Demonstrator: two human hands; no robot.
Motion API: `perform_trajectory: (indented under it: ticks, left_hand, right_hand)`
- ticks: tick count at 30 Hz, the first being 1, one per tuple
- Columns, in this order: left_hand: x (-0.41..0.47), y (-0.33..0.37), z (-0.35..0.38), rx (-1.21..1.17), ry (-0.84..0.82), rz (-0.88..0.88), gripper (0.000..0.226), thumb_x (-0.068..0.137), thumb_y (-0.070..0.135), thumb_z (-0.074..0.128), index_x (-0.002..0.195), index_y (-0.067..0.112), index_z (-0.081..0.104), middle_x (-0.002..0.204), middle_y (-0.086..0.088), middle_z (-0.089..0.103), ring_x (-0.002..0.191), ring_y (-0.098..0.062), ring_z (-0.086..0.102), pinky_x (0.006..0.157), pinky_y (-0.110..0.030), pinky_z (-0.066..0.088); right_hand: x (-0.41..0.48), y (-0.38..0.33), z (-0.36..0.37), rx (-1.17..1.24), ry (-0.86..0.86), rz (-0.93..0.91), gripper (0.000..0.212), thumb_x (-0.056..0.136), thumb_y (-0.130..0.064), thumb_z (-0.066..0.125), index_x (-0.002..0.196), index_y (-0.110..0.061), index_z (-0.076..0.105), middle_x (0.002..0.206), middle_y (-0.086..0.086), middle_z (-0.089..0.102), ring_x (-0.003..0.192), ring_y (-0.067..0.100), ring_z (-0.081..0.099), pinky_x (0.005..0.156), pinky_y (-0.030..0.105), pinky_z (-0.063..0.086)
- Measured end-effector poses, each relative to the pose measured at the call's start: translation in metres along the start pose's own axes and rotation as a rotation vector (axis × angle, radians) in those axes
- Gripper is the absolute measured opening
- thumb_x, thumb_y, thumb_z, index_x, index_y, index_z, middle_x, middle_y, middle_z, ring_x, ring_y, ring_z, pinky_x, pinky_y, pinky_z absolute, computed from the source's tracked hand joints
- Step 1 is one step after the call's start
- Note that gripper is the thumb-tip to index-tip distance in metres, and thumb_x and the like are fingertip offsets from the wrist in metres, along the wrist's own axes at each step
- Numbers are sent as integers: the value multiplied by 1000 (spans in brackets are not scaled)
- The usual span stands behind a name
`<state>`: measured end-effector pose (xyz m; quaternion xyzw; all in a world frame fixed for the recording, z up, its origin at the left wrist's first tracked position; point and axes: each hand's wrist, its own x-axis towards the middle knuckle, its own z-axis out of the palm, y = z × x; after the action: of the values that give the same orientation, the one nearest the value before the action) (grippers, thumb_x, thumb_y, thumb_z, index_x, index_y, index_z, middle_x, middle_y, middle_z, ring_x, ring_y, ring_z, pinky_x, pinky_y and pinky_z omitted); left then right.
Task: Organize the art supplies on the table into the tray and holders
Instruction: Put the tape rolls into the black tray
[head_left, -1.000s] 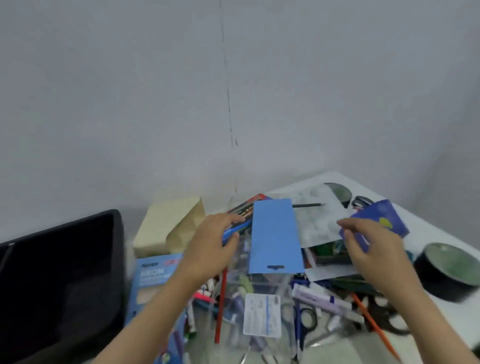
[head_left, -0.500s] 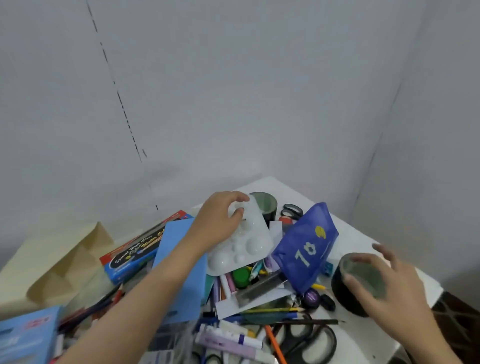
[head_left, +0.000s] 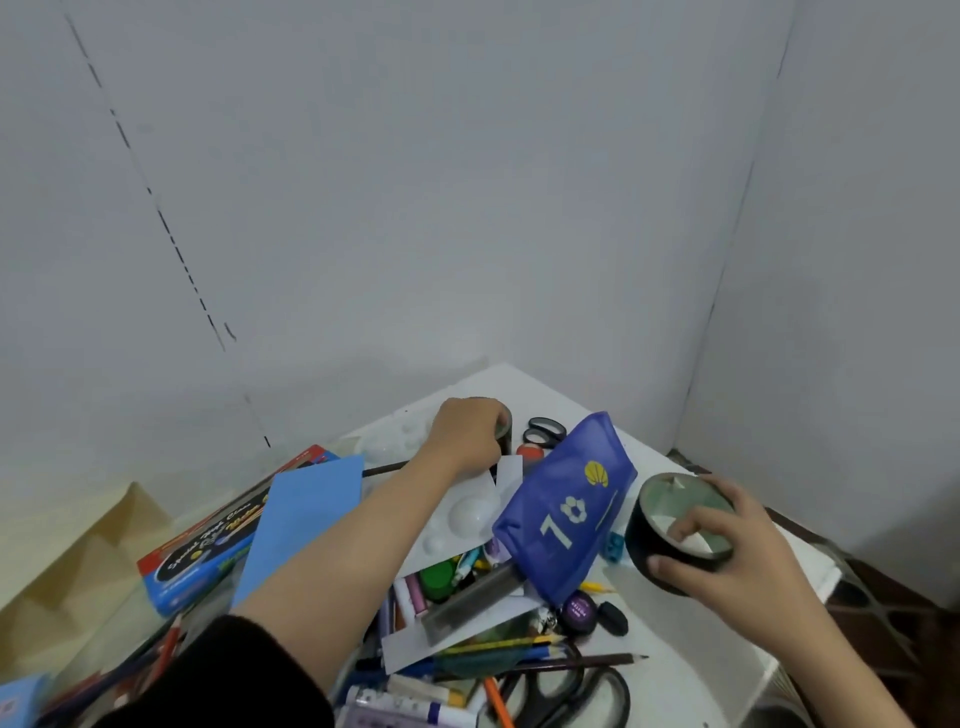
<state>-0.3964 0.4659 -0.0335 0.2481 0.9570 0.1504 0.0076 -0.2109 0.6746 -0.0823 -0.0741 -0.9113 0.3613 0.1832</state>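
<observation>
1. My right hand (head_left: 737, 545) held the near cup (head_left: 638, 540) at the right side of the counter (head_left: 670, 670). My thumb was on its black wall and my fingers hooked over the rim.
2. My left hand (head_left: 465, 434) was at the back corner. It curled over the top of the far cup (head_left: 505, 434), just past the white palette (head_left: 467, 512).
3. I thought both cups were stiff and light. They were round and smooth, so they could slip. Thumb outside and fingers inside the rim seemed the best hold.
4. The near cup had white bits in it. I could not tell what they were. I thought it should stay upright so nothing fell out.
5. The blue pouch (head_left: 566, 514) leaned on the pile between my hands. It looked soft and floppy, so I would grab it around the middle.
6. Pencils (head_left: 519, 647) lay in the pile near me. They looked thin and hard and could roll. I would pinch them in a bunch at the middle and stand them in a cup.
7. I could not see the tray.
</observation>
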Motion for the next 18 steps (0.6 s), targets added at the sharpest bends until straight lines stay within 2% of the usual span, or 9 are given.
perform_trajectory:
  ticks: [2, 3, 5, 7, 9, 12, 15, 17, 18]
  left_hand:
    - [1, -3, 1, -46, 65, -3, 40, 70, -3, 49, 104, 14, 62, 95, -7, 66, 86, -23, 52, 90, -29, 40]
    - [1, -7, 0, -94, 109, -12, 48, 70, -4, 50, 113, 17, 58, 97, -6, 65, 92, -24, 53, 88, -30, 40]
    - [-1, -12, -6, -220, 173, -17, 60, 72, -6, 52, 126, 21, 50, 97, -3, 60, 97, -24, 54, 77, -26, 39]
    - [-6, -17, -15, -302, 221, 28, 61, 74, -9, 53, 127, 22, 51, 87, 6, 55, 93, -20, 55, 74, -21, 35]
    - [-12, -18, -26, -316, 274, 90, 59, 77, -9, 56, 126, 23, 54, 84, 9, 54, 91, -17, 54, 78, -19, 35]
    - [-25, -19, -45, -324, 336, 126, 54, 81, -3, 60, 126, 27, 55, 94, 2, 56, 88, -11, 50, 82, -18, 35]
    - [-46, -25, -68, -340, 391, 131, 54, 83, -1, 60, 127, 28, 56, 98, 1, 54, 90, -9, 50, 83, -16, 33]
    - [-67, -37, -82, -319, 441, 117, 53, 83, -2, 60, 128, 27, 56, 98, 1, 56, 93, -12, 51, 85, -18, 35]
    - [-80, -45, -88, -306, 461, 104, 53, 83, -2, 60, 128, 26, 57, 98, 3, 56, 92, -11, 50, 84, -15, 34]
  right_hand:
    - [4, -4, -2, 2, 30, -18, 36, 48, -44, 84, 76, -42, 60, 128, -1, 46, 120, 22, 45, 90, 28, 31]
    - [5, -7, -3, 9, 38, -31, 38, 49, -43, 85, 78, -43, 60, 125, -5, 46, 117, 19, 46, 88, 26, 31]
    - [8, -15, -5, 21, 48, -70, 43, 45, -56, 74, 85, -49, 59, 121, -9, 47, 110, 12, 47, 85, 20, 31]
    - [9, -23, -4, 34, 26, -102, 49, 44, -64, 65, 92, -60, 55, 123, -11, 46, 110, 8, 47, 84, 15, 31]
    - [10, -32, -3, 57, -7, -130, 55, 46, -64, 66, 99, -66, 52, 124, -16, 45, 111, 4, 46, 83, 6, 31]
    - [9, -51, 1, 73, -59, -174, 61, 53, -56, 72, 109, -62, 48, 123, -22, 42, 109, -1, 44, 77, 2, 34]
    - [8, -71, 9, 102, -78, -244, 65, 55, -50, 73, 113, -60, 47, 122, -31, 39, 106, -13, 42, 77, -2, 35]
    - [8, -85, 16, 129, -96, -289, 67, 54, -54, 73, 116, -58, 49, 123, -32, 40, 110, -18, 38, 78, 0, 35]
    - [8, -94, 21, 143, -106, -308, 68, 53, -57, 71, 118, -57, 50, 123, -33, 40, 112, -18, 37, 80, 1, 35]
